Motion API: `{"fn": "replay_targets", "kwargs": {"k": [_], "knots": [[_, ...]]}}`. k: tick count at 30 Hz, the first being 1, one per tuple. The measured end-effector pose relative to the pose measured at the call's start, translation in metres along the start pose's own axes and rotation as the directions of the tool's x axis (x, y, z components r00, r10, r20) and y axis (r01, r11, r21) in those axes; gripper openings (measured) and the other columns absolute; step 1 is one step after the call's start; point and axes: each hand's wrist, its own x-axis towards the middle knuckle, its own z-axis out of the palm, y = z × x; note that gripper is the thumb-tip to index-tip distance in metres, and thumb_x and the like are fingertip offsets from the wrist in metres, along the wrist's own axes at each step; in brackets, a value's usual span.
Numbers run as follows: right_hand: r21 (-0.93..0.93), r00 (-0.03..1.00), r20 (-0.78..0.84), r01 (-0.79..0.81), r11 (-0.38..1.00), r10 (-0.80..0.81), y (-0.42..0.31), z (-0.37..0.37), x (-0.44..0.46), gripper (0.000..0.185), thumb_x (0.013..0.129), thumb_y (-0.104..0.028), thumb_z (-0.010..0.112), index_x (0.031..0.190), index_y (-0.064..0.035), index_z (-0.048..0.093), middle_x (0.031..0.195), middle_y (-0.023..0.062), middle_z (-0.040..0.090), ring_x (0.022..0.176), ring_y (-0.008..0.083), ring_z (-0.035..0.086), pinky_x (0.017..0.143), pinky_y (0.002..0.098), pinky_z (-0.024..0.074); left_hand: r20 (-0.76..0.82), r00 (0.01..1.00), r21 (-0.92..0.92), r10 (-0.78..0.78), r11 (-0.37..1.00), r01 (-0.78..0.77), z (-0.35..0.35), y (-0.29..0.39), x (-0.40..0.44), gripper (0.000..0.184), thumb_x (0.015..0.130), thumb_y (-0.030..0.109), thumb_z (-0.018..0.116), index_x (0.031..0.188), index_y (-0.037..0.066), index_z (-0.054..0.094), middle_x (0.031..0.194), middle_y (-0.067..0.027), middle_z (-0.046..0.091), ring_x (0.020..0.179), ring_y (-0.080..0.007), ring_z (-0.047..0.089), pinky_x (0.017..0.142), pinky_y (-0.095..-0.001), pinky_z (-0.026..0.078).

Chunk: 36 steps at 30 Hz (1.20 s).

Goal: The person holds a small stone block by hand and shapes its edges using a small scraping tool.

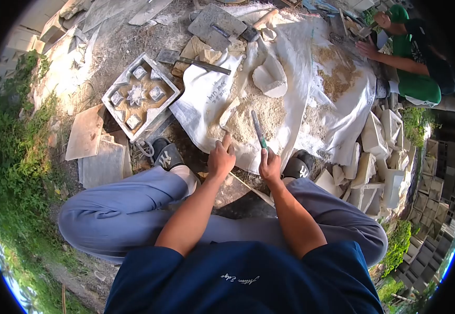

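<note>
My left hand point(221, 158) is closed around what looks like a short tan handle point(226, 139). Just beyond it lies a pale, powder-caked piece point(230, 112); whether the two are joined, I cannot tell. In my right hand point(270, 166) is a long narrow grey blade point(257, 125) with a green grip, pointing up and away from me. Both hands are over the near edge of a white sack sheet point(198, 112), where a heap of pale powder point(269, 111) is spread. A broken white block point(270, 77) sits behind the heap.
A mould-like square frame point(141, 97) with a star shape stands at left, near stacked flat slabs point(102, 159). A hammer-like tool point(196, 61) and a flat plate point(216, 26) lie at the back. Pale blocks point(374, 152) pile up at right. Another person point(416, 63) works at the far right.
</note>
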Motion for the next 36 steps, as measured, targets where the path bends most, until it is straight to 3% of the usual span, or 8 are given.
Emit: {"fn": "replay_targets", "kwargs": {"k": [4, 11, 15, 24, 27, 30, 34, 36], "knots": [[-0.367, 0.952, 0.143, -0.203, 0.908, 0.271, 0.018, 0.013, -0.014, 0.052, 0.099, -0.040, 0.048, 0.073, 0.0043, 0.055, 0.064, 0.0307, 0.051, 0.064, 0.0517, 0.052, 0.059, 0.0540, 0.0377, -0.039, 0.995, 0.019, -0.096, 0.995, 0.097, -0.010, 0.006, -0.002, 0.039, 0.091, 0.038, 0.059, 0.101, 0.000, 0.053, 0.084, -0.0307, 0.066, 0.081, -0.0480, 0.065, 0.070, -0.0533, 0.054], [-0.071, 0.995, 0.091, 0.050, 0.996, -0.044, -0.007, 0.015, -0.002, 0.047, 0.098, -0.033, 0.053, 0.068, 0.0037, 0.050, 0.061, 0.0291, 0.050, 0.059, 0.0504, 0.049, 0.057, 0.0544, 0.0346, -0.063, 0.982, -0.008, -0.177, 0.984, 0.177, -0.018, 0.002, -0.008, 0.039, 0.091, 0.037, 0.057, 0.104, 0.001, 0.052, 0.085, -0.0297, 0.066, 0.081, -0.0470, 0.066, 0.072, -0.0540, 0.053], [-0.371, 0.924, 0.277, -0.151, 0.916, 0.265, 0.009, 0.014, -0.020, 0.058, 0.097, -0.046, 0.048, 0.073, 0.0045, 0.062, 0.071, 0.0319, 0.058, 0.070, 0.0515, 0.056, 0.067, 0.0530, 0.0441, -0.059, 0.972, -0.022, -0.227, 0.974, 0.226, -0.026, 0.001, -0.008, 0.041, 0.091, 0.039, 0.058, 0.105, 0.001, 0.054, 0.087, -0.0298, 0.066, 0.084, -0.0482, 0.064, 0.074, -0.0552, 0.051], [-0.165, 0.960, 0.252, -0.082, 0.983, 0.122, -0.010, 0.009, -0.012, 0.057, 0.098, -0.047, 0.047, 0.080, 0.0038, 0.064, 0.071, 0.0326, 0.059, 0.075, 0.0516, 0.058, 0.070, 0.0536, 0.0455, -0.192, 0.966, -0.067, -0.172, 0.985, 0.162, -0.027, -0.011, -0.012, 0.041, 0.091, 0.037, 0.057, 0.106, -0.001, 0.052, 0.082, -0.0305, 0.066, 0.080, -0.0477, 0.066, 0.071, -0.0546, 0.053], [-0.376, 0.914, 0.287, -0.168, 0.911, 0.288, 0.013, 0.017, -0.018, 0.061, 0.097, -0.050, 0.046, 0.076, 0.0045, 0.064, 0.070, 0.0321, 0.059, 0.073, 0.0504, 0.059, 0.070, 0.0536, 0.0446, -0.142, 0.973, -0.027, -0.180, 0.984, 0.178, -0.032, -0.008, -0.012, 0.041, 0.090, 0.037, 0.059, 0.103, -0.001, 0.053, 0.083, -0.0295, 0.066, 0.079, -0.0475, 0.066, 0.070, -0.0545, 0.053], [-0.277, 0.914, 0.253, -0.244, 0.929, 0.316, -0.015, 0.020, 0.003, 0.063, 0.097, -0.051, 0.046, 0.074, 0.0057, 0.063, 0.070, 0.0322, 0.058, 0.070, 0.0501, 0.057, 0.068, 0.0529, 0.0437, -0.104, 0.974, -0.044, -0.201, 0.979, 0.198, -0.033, -0.007, -0.013, 0.045, 0.091, 0.042, 0.058, 0.112, 0.002, 0.054, 0.090, -0.0280, 0.068, 0.084, -0.0470, 0.065, 0.073, -0.0547, 0.052], [-0.054, 0.990, 0.137, -0.008, 0.998, 0.016, -0.001, 0.011, -0.004, 0.051, 0.098, -0.037, 0.051, 0.070, 0.0057, 0.054, 0.062, 0.0299, 0.051, 0.062, 0.0493, 0.052, 0.059, 0.0511, 0.0400, -0.068, 0.963, -0.024, -0.260, 0.966, 0.259, -0.029, -0.009, -0.013, 0.046, 0.091, 0.043, 0.058, 0.110, 0.002, 0.055, 0.090, -0.0288, 0.067, 0.085, -0.0469, 0.065, 0.073, -0.0546, 0.052], [-0.103, 0.987, 0.151, -0.039, 0.994, 0.055, 0.016, 0.003, -0.019, 0.050, 0.098, -0.037, 0.051, 0.072, 0.0055, 0.056, 0.064, 0.0306, 0.052, 0.067, 0.0502, 0.055, 0.062, 0.0528, 0.0407, -0.064, 0.962, -0.022, -0.265, 0.964, 0.264, -0.031, -0.008, -0.011, 0.046, 0.091, 0.043, 0.058, 0.110, 0.001, 0.055, 0.089, -0.0295, 0.067, 0.085, -0.0471, 0.065, 0.074, -0.0545, 0.052]]}}
